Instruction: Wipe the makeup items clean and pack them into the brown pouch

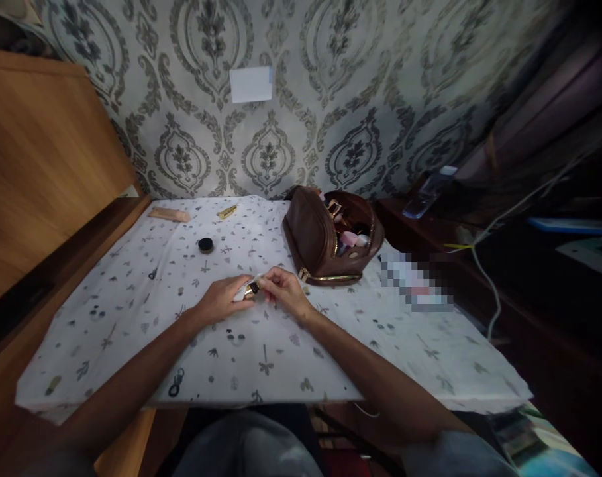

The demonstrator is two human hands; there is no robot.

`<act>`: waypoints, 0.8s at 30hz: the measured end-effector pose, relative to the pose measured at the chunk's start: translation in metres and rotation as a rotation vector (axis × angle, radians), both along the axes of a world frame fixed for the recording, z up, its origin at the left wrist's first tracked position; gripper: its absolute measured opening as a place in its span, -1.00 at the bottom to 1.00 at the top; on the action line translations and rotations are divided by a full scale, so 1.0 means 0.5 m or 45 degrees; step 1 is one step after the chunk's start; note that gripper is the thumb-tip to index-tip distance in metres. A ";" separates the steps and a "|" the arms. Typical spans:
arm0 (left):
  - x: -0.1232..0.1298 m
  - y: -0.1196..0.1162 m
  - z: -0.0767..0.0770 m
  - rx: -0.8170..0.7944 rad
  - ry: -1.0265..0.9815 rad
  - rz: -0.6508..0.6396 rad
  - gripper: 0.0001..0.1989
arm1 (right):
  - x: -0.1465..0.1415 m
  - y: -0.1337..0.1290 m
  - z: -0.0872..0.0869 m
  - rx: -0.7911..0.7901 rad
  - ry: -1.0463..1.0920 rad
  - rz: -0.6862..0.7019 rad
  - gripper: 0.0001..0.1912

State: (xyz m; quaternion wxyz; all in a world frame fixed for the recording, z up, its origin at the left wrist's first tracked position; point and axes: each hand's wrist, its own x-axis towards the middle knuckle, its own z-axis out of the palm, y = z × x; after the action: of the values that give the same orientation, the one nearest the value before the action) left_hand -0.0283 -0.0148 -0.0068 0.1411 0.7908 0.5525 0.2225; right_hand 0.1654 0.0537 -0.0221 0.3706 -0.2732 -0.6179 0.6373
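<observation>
Over the middle of the table, my left hand (224, 298) is closed around a small gold-and-black cosmetic container (251, 289) with a white tissue or wipe (241, 293) around it. My right hand (284, 291) meets it from the other side, its fingers pinched at the black end and the edge of the white piece. The container's exact kind is hidden by my fingers. Just beyond my right hand stands a brown toiletry bag (308, 228), unzipped, with several cosmetics inside. A small round jar with a black lid (206, 246) sits beyond my left hand.
A beige tube (169, 214) and a small gold item (228, 212) lie at the back left. The patterned cloth (265, 364) covers the table. Right of the bag are a blurred-out item (417, 281), a clear bottle (430, 192) and a white cable (494, 291). A wooden panel (57, 165) borders the left.
</observation>
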 end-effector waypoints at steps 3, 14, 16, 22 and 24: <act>0.004 0.000 -0.010 0.056 0.050 0.023 -0.53 | -0.003 -0.003 0.003 -0.041 0.017 -0.004 -0.51; 0.023 -0.013 0.011 0.003 -0.394 0.215 -0.67 | -0.009 -0.011 0.011 -0.271 0.149 0.107 -0.59; 0.031 -0.016 0.014 0.047 -0.444 0.258 -0.72 | -0.011 -0.016 0.010 -0.341 0.186 0.111 -0.60; 0.040 -0.014 0.018 0.104 -0.476 0.299 -0.73 | -0.023 -0.038 0.004 -0.437 0.253 0.140 -0.60; 0.037 -0.010 0.017 0.121 -0.471 0.287 -0.67 | -0.028 -0.044 0.004 -0.391 0.224 0.167 -0.58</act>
State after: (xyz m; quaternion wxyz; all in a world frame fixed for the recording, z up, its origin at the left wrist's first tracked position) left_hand -0.0097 -0.0199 0.0019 0.1770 0.6755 0.5911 0.4038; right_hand 0.1516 0.0314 -0.0203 0.3349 -0.2290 -0.4950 0.7683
